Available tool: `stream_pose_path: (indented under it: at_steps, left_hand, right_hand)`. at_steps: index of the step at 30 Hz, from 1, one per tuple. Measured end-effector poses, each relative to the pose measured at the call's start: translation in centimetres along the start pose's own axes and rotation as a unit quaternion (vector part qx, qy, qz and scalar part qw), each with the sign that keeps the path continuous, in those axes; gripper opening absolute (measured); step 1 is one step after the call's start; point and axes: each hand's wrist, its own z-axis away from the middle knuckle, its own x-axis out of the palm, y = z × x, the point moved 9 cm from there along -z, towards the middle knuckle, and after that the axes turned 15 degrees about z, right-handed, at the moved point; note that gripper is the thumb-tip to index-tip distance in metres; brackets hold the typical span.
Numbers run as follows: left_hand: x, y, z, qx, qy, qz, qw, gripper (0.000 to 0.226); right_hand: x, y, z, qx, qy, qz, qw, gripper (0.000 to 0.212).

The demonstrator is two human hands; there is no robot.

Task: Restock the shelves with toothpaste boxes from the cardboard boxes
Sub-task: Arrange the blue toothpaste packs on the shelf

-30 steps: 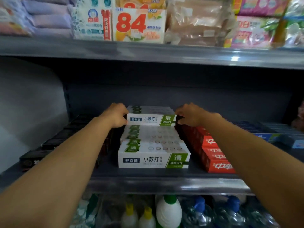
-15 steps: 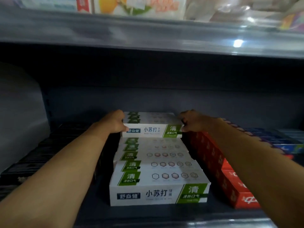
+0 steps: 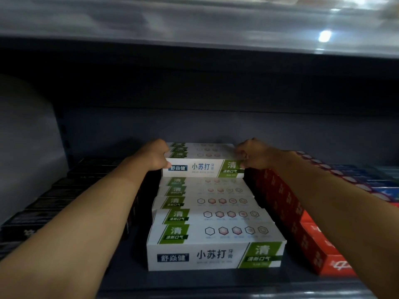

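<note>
A small batch of white-and-green toothpaste boxes [image 3: 203, 157] sits at the back of the shelf, on top of a lower row of the same boxes [image 3: 213, 244] that runs toward the front edge. My left hand [image 3: 156, 155] grips the left end of the raised batch, thumb on its front face. My right hand [image 3: 248, 155] grips the right end, fingers curled over its top edge. Both forearms reach in from the bottom corners.
Dark toothpaste boxes [image 3: 54, 203] lie in rows to the left. Red boxes [image 3: 302, 223] stand close against the right of the white row, with blue ones [image 3: 371, 184] beyond. The upper shelf [image 3: 194, 24] hangs low overhead. The grey shelf floor [image 3: 129, 275] shows in front.
The view has moved closer and lower into the shelf; the goods on the upper shelf have left the frame. Both hands stay on the ends of the raised boxes at the back.
</note>
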Motion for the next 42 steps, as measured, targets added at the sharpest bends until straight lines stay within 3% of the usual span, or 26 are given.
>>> stream_pose_path:
  at_steps: [2,4,12,16,22,29,34,38,42]
  left_hand:
    - [0.0,0.0,-0.1,0.002,0.001,-0.001,1.0,0.021]
    - [0.0,-0.2,-0.2,0.002,-0.004,0.002,1.0,0.021]
    - [-0.5,-1.8,-0.9,-0.022,-0.014,0.019,0.999,0.04]
    - [-0.5,-1.9,-1.0,-0.016,-0.027,0.012,0.999,0.038]
    - [-0.2,-1.5,-1.0,0.0,-0.034,0.005,0.999,0.028]
    - [-0.3,-1.4,-0.7,0.001,-0.023,0.011,1.0,0.026]
    - [-0.3,-1.2,-0.6,0.005,-0.029,0.01,1.0,0.026]
    - [-0.2,-0.9,-0.5,0.008,-0.024,0.005,1.0,0.022]
    - [-0.1,-0.8,-0.3,0.013,-0.019,0.002,1.0,0.018]
  right_hand:
    - [0.1,0.0,0.0,-0.002,-0.001,0.0,1.0,0.014]
    - [0.1,0.0,0.2,-0.005,-0.011,-0.005,1.0,0.03]
    - [0.0,1.1,-0.2,0.004,-0.05,-0.034,0.998,0.046]
    - [0.6,1.3,-0.9,0.011,-0.053,-0.028,0.998,0.055]
    - [1.0,1.0,-1.3,-0.003,-0.052,-0.011,0.999,0.033]
    - [1.1,1.1,-1.5,-0.006,-0.051,-0.009,0.999,0.052]
    - [1.0,1.0,-1.5,-0.013,-0.045,-0.005,0.999,0.047]
    - [0.8,0.9,-1.3,-0.02,-0.039,-0.018,0.999,0.031]
    - [0.6,0.8,-0.9,-0.024,-0.031,-0.029,0.999,0.034]
